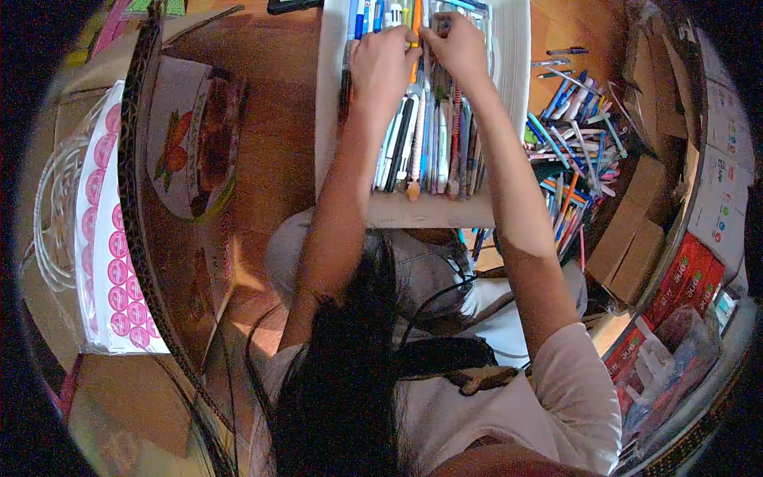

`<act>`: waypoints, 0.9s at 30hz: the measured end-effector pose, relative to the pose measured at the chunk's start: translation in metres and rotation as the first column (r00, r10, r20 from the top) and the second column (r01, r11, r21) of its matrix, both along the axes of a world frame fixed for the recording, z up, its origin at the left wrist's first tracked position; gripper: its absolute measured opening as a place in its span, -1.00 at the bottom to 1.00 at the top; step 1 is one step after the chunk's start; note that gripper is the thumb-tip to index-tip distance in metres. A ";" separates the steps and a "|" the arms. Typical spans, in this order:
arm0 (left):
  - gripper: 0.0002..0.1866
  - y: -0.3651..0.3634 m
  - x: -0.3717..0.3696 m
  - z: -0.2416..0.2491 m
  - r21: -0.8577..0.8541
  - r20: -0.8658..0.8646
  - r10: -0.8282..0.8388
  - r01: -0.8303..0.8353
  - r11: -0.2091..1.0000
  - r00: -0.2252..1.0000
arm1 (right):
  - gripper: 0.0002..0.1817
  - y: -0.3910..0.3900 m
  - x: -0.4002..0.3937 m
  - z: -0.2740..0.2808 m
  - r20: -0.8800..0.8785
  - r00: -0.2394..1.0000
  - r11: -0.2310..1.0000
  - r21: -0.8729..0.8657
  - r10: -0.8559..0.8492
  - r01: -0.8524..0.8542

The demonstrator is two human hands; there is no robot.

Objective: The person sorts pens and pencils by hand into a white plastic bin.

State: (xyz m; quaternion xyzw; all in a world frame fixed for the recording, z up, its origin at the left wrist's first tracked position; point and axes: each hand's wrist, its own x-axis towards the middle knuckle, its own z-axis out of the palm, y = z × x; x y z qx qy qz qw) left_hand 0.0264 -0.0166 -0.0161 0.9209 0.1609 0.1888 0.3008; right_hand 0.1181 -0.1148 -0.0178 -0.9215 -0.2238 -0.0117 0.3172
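A white box [505, 103] holds rows of pens [429, 143] lying lengthwise, side by side. My left hand [383, 67] is over the upper left part of the box, its fingertips pinched at an orange pen [415, 65]. Just to the right, my right hand [457, 48] reaches in with its fingers bent together beside the same pen; what they hold, if anything, is too small to make out. Blue pens [367, 17] and a white pen lie above my left hand.
Right of the box, a loose heap of pens [568, 143] covers the floor. Open cardboard [636, 222] and red boxes [687, 278] stand at the far right. On the left are a carton [179, 135] and a sheet of pink round stickers [119, 270].
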 end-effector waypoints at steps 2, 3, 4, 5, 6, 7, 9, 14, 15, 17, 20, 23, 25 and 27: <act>-0.77 0.000 0.000 -0.001 -0.029 0.005 -0.002 0.002 1.000 1.000 | -0.62 -0.003 0.001 0.000 -0.067 0.998 1.000 -0.019 0.003 -0.004; -0.77 0.000 0.000 -0.001 -0.029 0.007 -0.003 0.003 1.000 1.000 | -0.63 -0.003 0.000 0.001 -0.089 0.996 1.000 -0.020 0.023 -0.025; -0.77 0.001 0.001 -0.002 -0.028 0.009 -0.004 0.004 1.000 1.000 | -0.63 -0.004 0.000 0.002 -0.110 0.993 0.999 -0.021 0.043 -0.046; -0.77 0.001 0.001 -0.002 -0.027 0.012 -0.005 0.006 1.000 1.000 | -0.63 -0.004 -0.001 0.003 -0.130 0.989 0.998 -0.021 0.063 -0.066; -0.76 0.001 0.001 -0.001 -0.023 0.007 -0.009 0.009 1.000 1.000 | -0.65 -0.004 0.000 0.001 -0.133 0.990 0.998 -0.013 0.054 -0.057; -0.75 0.001 0.001 0.000 -0.021 0.003 -0.014 0.014 1.000 1.000 | -0.67 -0.004 0.000 -0.002 -0.135 0.990 0.999 -0.007 0.045 -0.046; -0.73 0.000 0.002 0.003 -0.019 0.008 -0.035 0.036 0.999 0.999 | -0.69 -0.007 -0.004 0.000 -0.115 0.993 0.999 0.031 0.026 -0.023; -0.66 -0.006 0.001 0.003 0.034 -0.047 -0.120 0.122 0.992 0.992 | -0.70 -0.047 -0.036 0.056 -0.087 0.994 0.982 0.171 -0.072 0.086; -0.66 -0.004 0.003 -0.004 0.002 -0.006 -0.135 0.135 0.991 0.991 | -0.71 -0.061 -0.043 0.066 -0.073 0.993 0.980 0.170 -0.089 0.100; -0.66 -0.005 0.005 -0.007 0.019 -0.066 -0.128 0.129 0.991 0.990 | -0.75 -0.107 -0.059 0.081 0.020 0.994 0.981 0.163 -0.110 0.105; -0.67 -0.005 0.003 -0.004 0.101 -0.032 -0.132 0.134 0.986 0.991 | -0.78 -0.172 -0.062 0.082 0.043 0.977 0.974 -0.083 -0.209 0.212; -0.68 -0.007 0.002 -0.003 0.131 -0.034 -0.147 0.151 0.980 0.988 | -0.78 -0.212 -0.054 0.056 0.175 0.983 0.914 -0.386 -0.062 0.126; -0.68 -0.006 0.001 -0.001 0.166 -0.044 -0.154 0.159 0.973 0.987 | -0.77 -0.215 -0.051 0.046 0.195 0.981 0.845 -0.523 -0.004 0.108; -0.68 -0.006 0.002 0.000 0.138 -0.058 -0.167 0.174 0.975 0.984 | -0.73 -0.211 -0.047 0.035 0.159 0.986 0.763 -0.630 -0.054 0.143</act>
